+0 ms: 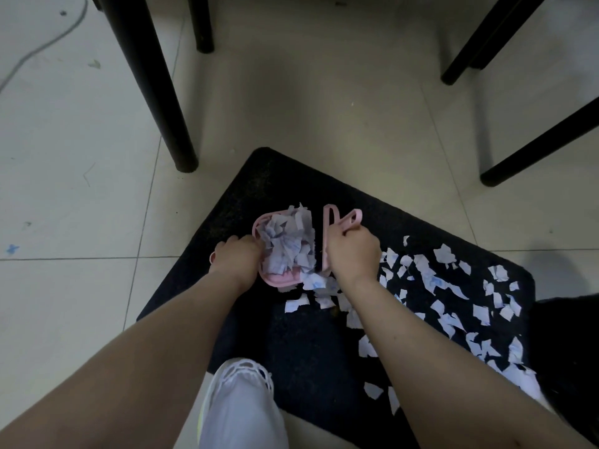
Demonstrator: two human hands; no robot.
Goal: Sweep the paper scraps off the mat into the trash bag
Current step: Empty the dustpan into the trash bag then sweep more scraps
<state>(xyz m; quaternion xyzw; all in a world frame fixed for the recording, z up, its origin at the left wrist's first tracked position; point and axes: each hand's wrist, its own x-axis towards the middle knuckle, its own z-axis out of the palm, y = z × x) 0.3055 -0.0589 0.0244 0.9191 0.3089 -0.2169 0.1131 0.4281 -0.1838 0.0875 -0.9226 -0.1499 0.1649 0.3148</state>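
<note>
A black mat [291, 345] lies on the tiled floor. On it sits a small pink dustpan [278, 279] heaped with white paper scraps [287, 244]. My left hand [236, 257] grips the dustpan at its left side. My right hand [353, 251] is closed on a pink hand brush [337, 222], held upright right beside the pan's right edge. Many more loose scraps [453, 306] are scattered over the mat's right half, some just below the pan. A dark mass at the right edge [570, 338] may be the trash bag; I cannot tell.
Black furniture legs stand on the floor at upper left [155, 92], top centre [202, 24] and upper right [534, 150]. A white shoe [243, 406] rests on the mat's near edge. A grey cable [42, 47] runs across the tiles at far left.
</note>
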